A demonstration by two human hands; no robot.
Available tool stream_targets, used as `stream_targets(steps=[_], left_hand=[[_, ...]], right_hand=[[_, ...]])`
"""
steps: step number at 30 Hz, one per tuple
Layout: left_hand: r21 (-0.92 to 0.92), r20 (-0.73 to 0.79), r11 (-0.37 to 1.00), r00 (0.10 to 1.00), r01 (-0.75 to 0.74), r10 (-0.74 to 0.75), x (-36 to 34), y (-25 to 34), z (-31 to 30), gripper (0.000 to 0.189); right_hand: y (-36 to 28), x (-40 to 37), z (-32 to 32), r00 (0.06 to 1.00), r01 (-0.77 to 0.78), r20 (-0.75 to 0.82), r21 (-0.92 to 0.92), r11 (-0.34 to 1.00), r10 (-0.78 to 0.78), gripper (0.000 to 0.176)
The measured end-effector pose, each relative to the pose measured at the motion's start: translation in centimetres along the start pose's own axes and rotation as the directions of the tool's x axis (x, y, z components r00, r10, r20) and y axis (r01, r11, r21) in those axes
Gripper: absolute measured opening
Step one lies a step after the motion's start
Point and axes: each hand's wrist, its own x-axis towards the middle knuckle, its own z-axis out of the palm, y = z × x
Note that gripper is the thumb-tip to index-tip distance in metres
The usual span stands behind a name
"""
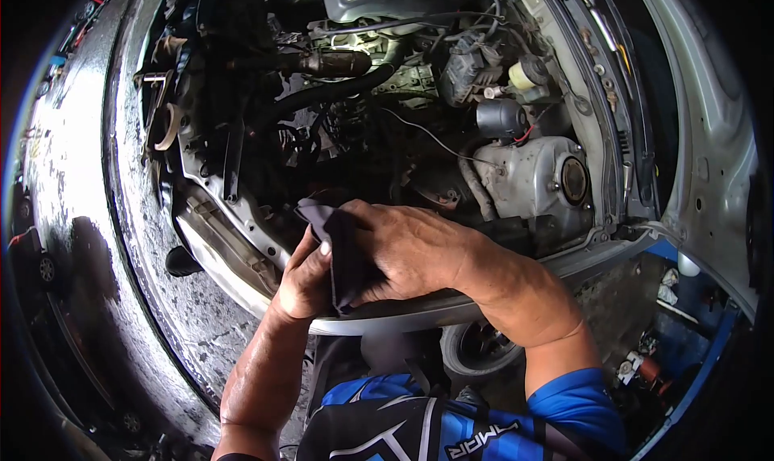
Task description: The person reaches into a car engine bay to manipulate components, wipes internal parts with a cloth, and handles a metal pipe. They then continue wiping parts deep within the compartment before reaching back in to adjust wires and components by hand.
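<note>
A dark cloth rag (347,255) is bunched between my two hands, above the front edge of the open engine bay. My left hand (305,277) grips its near side, with the thumb pressed flat against the fabric. My right hand (415,247) wraps over the rag from the other side, knuckles up, its fingertips hidden behind the cloth. Whether anything is inside the folds cannot be seen. Just beyond my hands lies the dark engine bay, with a black hose (330,94) running across it.
A silvery strut tower (536,175) stands right, beside a brake fluid reservoir (528,72) and a dark cylinder (501,118). Sockets (609,90) and tools line the fender edge. A tire (476,352) lies on the floor below. A blue-framed cart (693,380) holds parts at right.
</note>
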Motion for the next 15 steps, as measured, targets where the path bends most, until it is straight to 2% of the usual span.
stream_targets(steps=[2, 4, 5, 6, 8, 9, 10, 11, 12, 13, 14, 15], left_hand=[[-0.046, -0.033, 0.998, 0.998, -0.049, 0.047, 0.0, -0.4, -0.1, 0.054], [0.196, -0.211, 0.977, 0.969, -0.084, 0.125, -0.4, 0.4, -0.3, 0.046], [-0.156, -0.236, 0.980, 0.968, -0.127, 0.088, -0.8, 0.8, -0.5, 0.042], [-0.010, -0.261, 0.982, 0.948, -0.189, 0.180, -1.0, 1.8, -1.5, 0.041], [0.138, -0.270, 0.887, 0.845, -0.440, 0.462, -1.7, 4.3, -4.1, 0.037], [0.884, -0.043, 0.350, 0.693, -0.309, 0.720, -2.9, 5.3, -7.6, 0.034], [0.828, -0.118, 0.438, 0.655, -0.350, 0.746, -2.7, 7.3, -8.1, 0.034], [0.760, -0.193, 0.511, 0.612, -0.401, 0.767, -2.5, 9.3, -8.6, 0.033], [0.895, -0.131, 0.340, 0.558, -0.288, 0.819, -2.0, 10.2, -11.2, 0.034], [0.954, -0.106, 0.248, 0.579, -0.171, 0.809, -1.6, 11.1, -12.6, 0.036], [0.988, -0.090, 0.149, 0.599, -0.050, 0.796, -1.4, 12.0, -14.0, 0.038], [0.996, -0.071, 0.021, 0.594, 0.090, 0.802, -0.8, 11.6, -16.9, 0.046]], right_hand=[[0.2, 0.1, -0.2, 0.997, 0.004, 0.076, -0.063, 0.998, 0.001, 0.067], [0.1, 0.4, -0.6, 0.988, 0.140, 0.088, -0.116, 0.983, -0.130, 0.064], [-0.1, 0.4, -0.7, 0.987, 0.158, 0.046, -0.141, 0.977, -0.153, 0.061], [-0.4, 0.5, -0.9, 0.985, 0.167, 0.057, -0.139, 0.976, -0.160, 0.061], [-0.6, 0.4, -1.3, 0.997, 0.059, 0.058, -0.183, 0.981, -0.049, 0.070], [-0.5, 0.5, -1.3, 0.992, -0.007, 0.122, -0.199, 0.980, 0.032, 0.072], [-0.3, 0.3, -1.2, 0.991, 0.000, 0.130, -0.201, 0.980, 0.027, 0.072], [-0.2, 0.1, -1.3, 0.977, -0.088, 0.167, -0.241, 0.966, 0.130, 0.071], [-0.2, 0.1, -1.4, 0.952, -0.170, 0.198, -0.287, 0.943, 0.232, 0.071], [-0.7, 0.4, -1.9, 0.922, -0.246, 0.225, -0.292, 0.924, 0.316, 0.065], [-0.6, 0.4, -2.0, 0.924, -0.228, 0.232, -0.300, 0.926, 0.303, 0.065], [-0.3, 0.4, -1.9, 0.903, -0.280, 0.229, -0.326, 0.903, 0.362, 0.066]])
